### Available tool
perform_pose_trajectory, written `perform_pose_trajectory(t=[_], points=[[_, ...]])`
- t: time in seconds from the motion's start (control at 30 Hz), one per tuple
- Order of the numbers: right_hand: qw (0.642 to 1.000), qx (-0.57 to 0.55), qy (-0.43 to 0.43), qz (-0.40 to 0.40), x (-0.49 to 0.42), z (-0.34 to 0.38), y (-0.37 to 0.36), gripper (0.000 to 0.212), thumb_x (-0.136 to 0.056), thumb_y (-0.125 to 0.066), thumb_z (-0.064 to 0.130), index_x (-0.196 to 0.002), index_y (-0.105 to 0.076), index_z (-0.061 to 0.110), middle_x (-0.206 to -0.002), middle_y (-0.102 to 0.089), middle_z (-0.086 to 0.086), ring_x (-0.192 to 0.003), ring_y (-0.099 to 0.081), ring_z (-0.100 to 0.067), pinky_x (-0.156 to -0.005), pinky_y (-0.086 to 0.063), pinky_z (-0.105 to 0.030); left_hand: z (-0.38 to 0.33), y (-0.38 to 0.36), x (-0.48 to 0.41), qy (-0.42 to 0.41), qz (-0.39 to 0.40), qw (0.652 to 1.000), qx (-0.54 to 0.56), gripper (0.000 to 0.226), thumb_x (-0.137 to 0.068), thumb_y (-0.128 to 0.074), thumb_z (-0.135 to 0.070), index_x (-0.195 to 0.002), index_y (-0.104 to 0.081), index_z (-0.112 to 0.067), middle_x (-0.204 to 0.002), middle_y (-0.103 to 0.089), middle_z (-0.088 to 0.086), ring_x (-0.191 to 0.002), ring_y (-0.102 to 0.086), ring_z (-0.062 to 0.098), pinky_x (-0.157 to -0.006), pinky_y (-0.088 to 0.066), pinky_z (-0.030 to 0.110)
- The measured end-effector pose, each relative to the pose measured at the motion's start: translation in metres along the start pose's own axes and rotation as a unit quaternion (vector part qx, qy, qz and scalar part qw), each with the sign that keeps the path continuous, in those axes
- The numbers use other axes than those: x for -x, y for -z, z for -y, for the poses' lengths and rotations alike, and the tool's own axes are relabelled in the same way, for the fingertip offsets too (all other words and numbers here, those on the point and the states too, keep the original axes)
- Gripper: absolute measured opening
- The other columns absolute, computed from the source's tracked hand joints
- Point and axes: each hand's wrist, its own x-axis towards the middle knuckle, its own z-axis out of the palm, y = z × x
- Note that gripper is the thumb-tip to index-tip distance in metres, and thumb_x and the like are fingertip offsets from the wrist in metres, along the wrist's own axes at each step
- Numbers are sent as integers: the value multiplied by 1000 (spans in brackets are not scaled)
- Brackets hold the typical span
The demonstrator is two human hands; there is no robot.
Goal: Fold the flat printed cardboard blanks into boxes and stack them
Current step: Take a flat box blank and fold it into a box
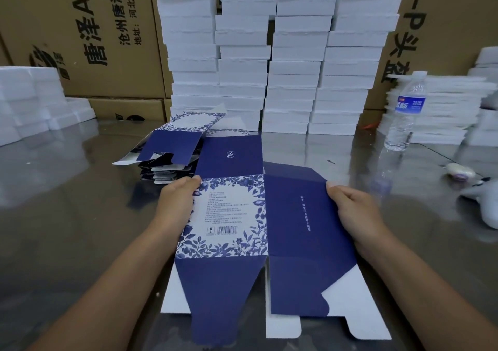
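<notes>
A flat printed cardboard blank (258, 216), navy with a blue floral panel and a barcode, is held just above the metal table in front of me. My left hand (176, 202) grips its left edge, thumb on the floral panel. On the opposite side my right hand (355, 210) holds the navy side panel, fingers curled round the edge. A white foam piece (358, 299) lies under the blank's near flaps. A pile of more flat blanks (172, 151) sits at the back left, its top one partly lifted.
Tall stacks of white foam boxes (269, 54) stand behind the blank, backed by brown cartons (80, 35). More foam is at the far left (29, 103) and right (436, 111). A water bottle (405, 111) stands at the right, small objects (459, 171) beyond it.
</notes>
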Motion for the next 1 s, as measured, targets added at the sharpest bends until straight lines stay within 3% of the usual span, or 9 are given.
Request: perform_pose_trajectory(t=[0.1,0.3,0.43,0.57,0.63,0.7,0.8,0.93,1.0], points=[[1000,9,3,-5,0,-1,-2,47,-95,-50,34,-77,-54,-9,-68,-56,-8,-66,-50,-20,-67,-41,-32,2,0,-1,-29,1,999,-23,36,-97,-49,-25,-63,-45,-15,-31,-27,-12,-26,-22,3,-29,-17,13],[1000,12,14,18,2,0,-3,55,-96,-47,41,-89,-48,-14,-73,-51,-10,-68,-47,-21,-66,-39,-33,4,2,-2,-57,-12,998,-15,34,-98,-48,-31,-68,-52,-16,-40,-32,-10,-31,-24,5,-34,-20,14],[998,60,28,22,2,-1,-3,56,-97,-44,40,-84,-48,-15,-72,-49,-9,-66,-45,-20,-65,-37,-31,6,2,-1,-50,-5,999,3,31,-97,-49,-36,-74,-53,-16,-47,-36,-6,-35,-27,7,-41,-21,19],[999,44,0,-5,-3,-3,0,52,-97,-46,39,-75,-50,-8,-73,-46,-7,-67,-41,-20,-65,-34,-31,7,-3,-1,-21,32,998,41,34,-96,-49,-40,-71,-60,-21,-62,-54,0,-52,-49,13,-55,-38,19],[999,30,-5,-24,-4,-4,2,48,-96,-46,39,-72,-49,-3,-74,-43,-6,-68,-38,-21,-66,-31,-32,9,-5,-1,-41,35,998,13,36,-97,-46,-42,-69,-57,-21,-56,-49,-6,-49,-45,6,-49,-37,14],[999,12,-8,-43,-5,-4,3,45,-96,-47,38,-73,-52,0,-77,-42,-5,-70,-36,-22,-66,-30,-33,11,-6,0,-74,39,996,-25,37,-99,-44,-38,-73,-60,-15,-58,-52,-10,-51,-45,3,-42,-37,11],[999,8,-8,-42,-4,-4,2,48,-96,-47,38,-75,-55,-4,-79,-45,-4,-72,-38,-20,-68,-31,-32,11,-4,1,-114,39,991,-59,41,-101,-39,-33,-90,-58,2,-76,-54,6,-68,-46,16,-55,-38,23],[999,20,13,-31,-2,-2,-2,56,-96,-46,40,-86,-51,-14,-76,-50,-7,-71,-44,-18,-69,-36,-30,9,-2,1,-144,-7,985,-91,41,-101,-40,-26,-65,-44,-7,-49,-40,-7,-42,-34,1,-39,-25,11],[999,23,17,-19,0,0,-3,58,-97,-44,42,-94,-50,-16,-76,-57,-21,-68,-50,-25,-69,-44,-34,9,-3,1,-144,-21,985,-91,41,-101,-40,-26,-71,-48,1,-54,-39,-2,-48,-35,7,-43,-27,15]])
